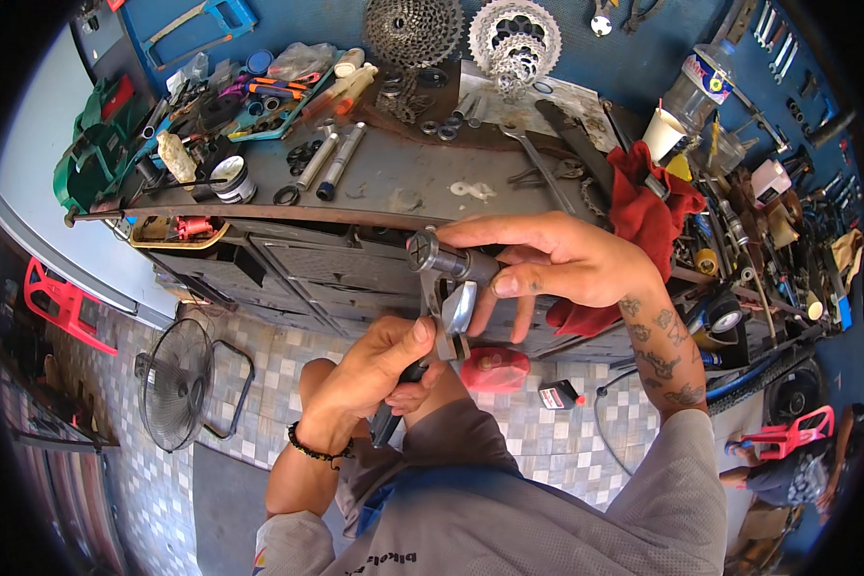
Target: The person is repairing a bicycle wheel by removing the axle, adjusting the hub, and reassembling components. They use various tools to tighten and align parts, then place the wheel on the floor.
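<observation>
A cluttered workshop surface [394, 197] stretches behind a person at work, its dark top strewn with small parts: two toothed bicycle cassettes [415, 29] leaning against the blue wall, grey tubes [341, 158], a round tin [230, 178], loose rings and a long open-ended wrench [538, 163]. A red rag [648, 216] hangs over the surface's front edge just behind the right wrist, and a white paper cup [662, 132] stands beyond it among tools. Below, on the tiled floor, a black pedestal fan [175, 384] lies to the left, a small red-and-black bottle [559, 395] to the right, and red plastic chairs [62, 302] sit at both rims of the view.

The work itself is held in the air in front of the surface's drawers, over the person's raised knee, with nothing between it and the onlooker. The right hand [557, 264] closes its grip around a short, dark metal cylinder [446, 259] with a slotted round end face pointing left, fingers wrapped over its body. The left hand [379, 370], a beaded bracelet on its wrist, clasps a black-handled tool [403, 389], thumb pressed along it; the tool's bright silver head [456, 312] reaches up to touch the underside of the cylinder. A red cap-like object [494, 370] sits on the knee just beneath.
</observation>
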`<move>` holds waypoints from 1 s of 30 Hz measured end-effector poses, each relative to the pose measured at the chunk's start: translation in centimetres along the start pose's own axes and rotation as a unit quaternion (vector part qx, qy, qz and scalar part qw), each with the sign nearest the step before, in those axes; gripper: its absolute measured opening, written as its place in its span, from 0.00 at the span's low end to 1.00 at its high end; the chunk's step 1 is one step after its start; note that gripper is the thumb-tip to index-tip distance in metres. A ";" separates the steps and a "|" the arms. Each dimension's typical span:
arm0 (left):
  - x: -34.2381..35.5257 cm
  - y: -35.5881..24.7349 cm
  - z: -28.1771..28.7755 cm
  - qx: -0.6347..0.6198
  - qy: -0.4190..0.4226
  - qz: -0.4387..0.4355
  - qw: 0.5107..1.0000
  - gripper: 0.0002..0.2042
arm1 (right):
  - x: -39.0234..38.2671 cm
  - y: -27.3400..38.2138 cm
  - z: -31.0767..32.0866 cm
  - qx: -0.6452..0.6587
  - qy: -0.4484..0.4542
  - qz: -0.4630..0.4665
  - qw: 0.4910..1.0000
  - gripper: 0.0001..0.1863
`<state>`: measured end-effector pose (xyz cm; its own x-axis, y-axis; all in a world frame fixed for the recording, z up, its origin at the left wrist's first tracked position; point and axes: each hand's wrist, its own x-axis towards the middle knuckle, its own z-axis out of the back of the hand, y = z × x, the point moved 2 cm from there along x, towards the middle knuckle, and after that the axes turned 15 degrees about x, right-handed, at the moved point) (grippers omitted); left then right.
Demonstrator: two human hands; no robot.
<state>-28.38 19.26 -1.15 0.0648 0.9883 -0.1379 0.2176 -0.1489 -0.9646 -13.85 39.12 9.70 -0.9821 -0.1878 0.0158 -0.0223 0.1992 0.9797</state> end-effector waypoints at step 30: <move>-0.4 2.2 -1.9 -0.198 -0.002 -0.054 0.979 0.23 | 2.4 -4.7 0.0 0.008 0.018 0.094 0.995 0.40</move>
<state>-26.04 18.48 -2.74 0.0170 0.9990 -0.0420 0.5827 -0.0441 -0.8115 -16.13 37.74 5.15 -0.9617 -0.1810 0.2059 0.1575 0.2498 0.9554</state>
